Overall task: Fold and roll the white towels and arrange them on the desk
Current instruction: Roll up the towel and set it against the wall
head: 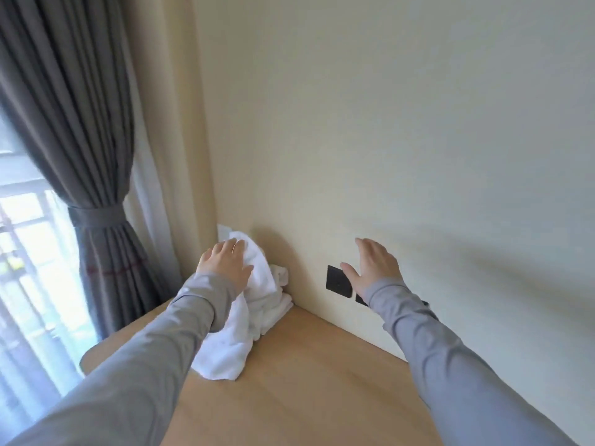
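Note:
A heap of crumpled white towels (257, 304) lies in the far left corner of the wooden desk (306, 375), against the wall. My left hand (225, 262) grips the top of the heap and lifts one towel, whose loose end hangs down to the desk. My right hand (370, 265) hovers in the air to the right of the heap, fingers spread and straight, holding nothing. Both arms wear grey sleeves.
A cream wall (386, 140) runs along the back of the desk, with black socket plates (338, 281) just above the desk surface behind my right hand. A grey tied curtain (96, 204) and a bright window (25, 252) are at the left.

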`<state>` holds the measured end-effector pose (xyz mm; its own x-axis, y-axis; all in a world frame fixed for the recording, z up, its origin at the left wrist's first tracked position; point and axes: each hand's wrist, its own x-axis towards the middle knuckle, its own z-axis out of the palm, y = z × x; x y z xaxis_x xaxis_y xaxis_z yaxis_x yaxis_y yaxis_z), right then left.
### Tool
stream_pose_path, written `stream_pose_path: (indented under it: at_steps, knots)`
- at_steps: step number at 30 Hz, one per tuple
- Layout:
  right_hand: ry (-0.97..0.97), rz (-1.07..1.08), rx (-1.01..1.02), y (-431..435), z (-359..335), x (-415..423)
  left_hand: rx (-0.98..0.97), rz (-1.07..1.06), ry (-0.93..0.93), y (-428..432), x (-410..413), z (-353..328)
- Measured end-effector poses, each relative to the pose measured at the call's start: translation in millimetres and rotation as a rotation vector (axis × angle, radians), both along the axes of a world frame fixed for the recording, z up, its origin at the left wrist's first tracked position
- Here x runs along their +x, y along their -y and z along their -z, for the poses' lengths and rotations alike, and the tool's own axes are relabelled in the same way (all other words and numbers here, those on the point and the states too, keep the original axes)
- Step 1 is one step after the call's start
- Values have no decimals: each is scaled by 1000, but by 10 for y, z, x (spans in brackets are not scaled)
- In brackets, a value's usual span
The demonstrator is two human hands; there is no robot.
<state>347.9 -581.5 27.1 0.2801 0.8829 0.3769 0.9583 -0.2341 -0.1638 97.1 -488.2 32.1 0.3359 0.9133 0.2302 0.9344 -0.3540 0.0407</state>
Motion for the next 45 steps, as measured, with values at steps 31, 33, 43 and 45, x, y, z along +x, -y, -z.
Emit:
stream_pose_path:
  at_steps: [31, 33, 43, 45]
  knots:
    - [-230, 1, -179, -2660, 866, -2432, -192, 21, 197, -2335, -2549, 1181]
    - [-273, 44, -180, -2772, 972, -2290, -240, 47, 225, -2529, -2430, 1323]
    - [-502, 174, -186, -3411, 1376, -1630, -583, 51, 342, -3367, -1962, 2197]
    - [-544, 171, -202, -3500, 1430, -1550, -675, 11, 354, -3451, -1945, 2373]
